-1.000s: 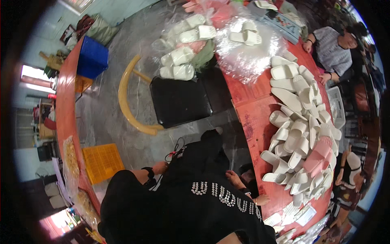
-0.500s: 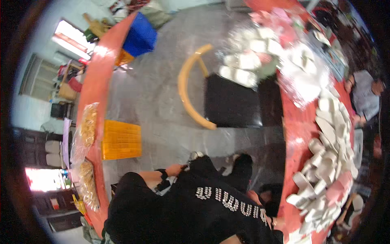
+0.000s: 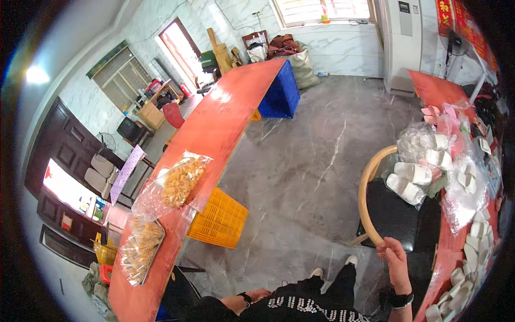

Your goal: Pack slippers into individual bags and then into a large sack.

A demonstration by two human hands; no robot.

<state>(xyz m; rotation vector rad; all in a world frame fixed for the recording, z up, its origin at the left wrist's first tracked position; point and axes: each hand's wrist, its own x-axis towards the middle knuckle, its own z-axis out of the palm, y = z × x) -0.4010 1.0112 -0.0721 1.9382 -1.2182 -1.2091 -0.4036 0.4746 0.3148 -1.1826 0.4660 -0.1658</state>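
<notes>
A chair with a curved wooden rail and a black seat stands in front of me at the right. My right hand, with a dark band at its wrist, closes round the near end of the rail. On the chair, by its far side, lie white slippers in clear plastic. My left hand hangs low beside my black shirt, near the bottom of the view. It touches no object that I can see, and its finger position is unclear.
A long red table runs along the left, bearing bags of yellowish pieces. An orange crate and a blue bin stand by it. Another red table at the right carries many loose white slippers.
My view has swung up and to the left, so the chair now appears farther right. My right hand has come up from beside the right table onto the chair rail.
</notes>
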